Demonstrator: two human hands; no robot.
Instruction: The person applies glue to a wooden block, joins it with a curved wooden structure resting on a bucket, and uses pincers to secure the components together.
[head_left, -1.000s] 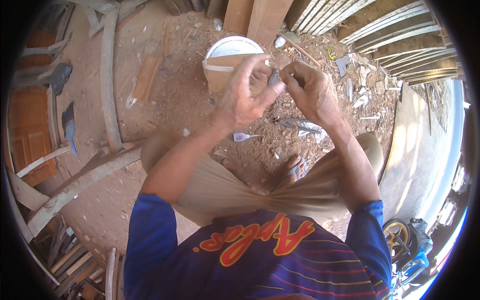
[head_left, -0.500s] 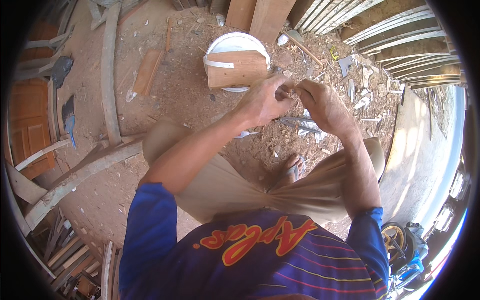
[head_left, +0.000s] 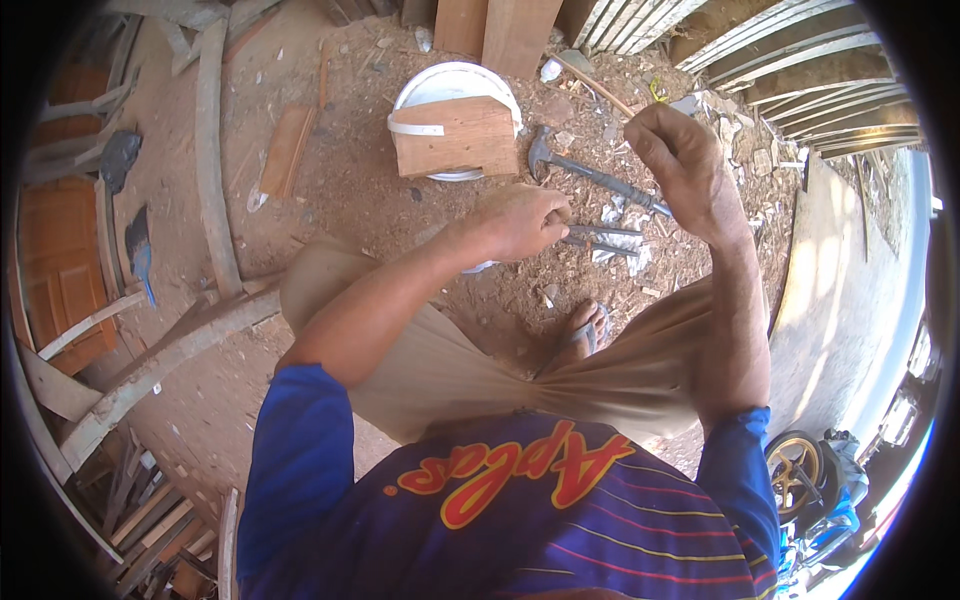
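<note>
My left hand (head_left: 518,220) reaches down to the sawdust-covered ground, its fingers closed on the handle end of grey metal pliers (head_left: 605,238). My right hand (head_left: 680,160) is raised apart from it, to the right, with fingers curled shut; nothing shows inside it. Between and beyond the hands, a claw hammer (head_left: 590,176) lies on the ground. Further away stands a white bucket (head_left: 450,85) with a wooden block (head_left: 455,135) resting across its rim.
Upright wooden planks (head_left: 500,25) stand behind the bucket. A long timber (head_left: 212,150), a short board (head_left: 285,150) and curved wood pieces (head_left: 150,360) lie at left. My sandalled foot (head_left: 580,335) is below the pliers. A pale wall (head_left: 850,290) runs along the right.
My hands, held together near the bucket, have separated. The left dropped to the pliers on the ground; the right lifted away to the right.
</note>
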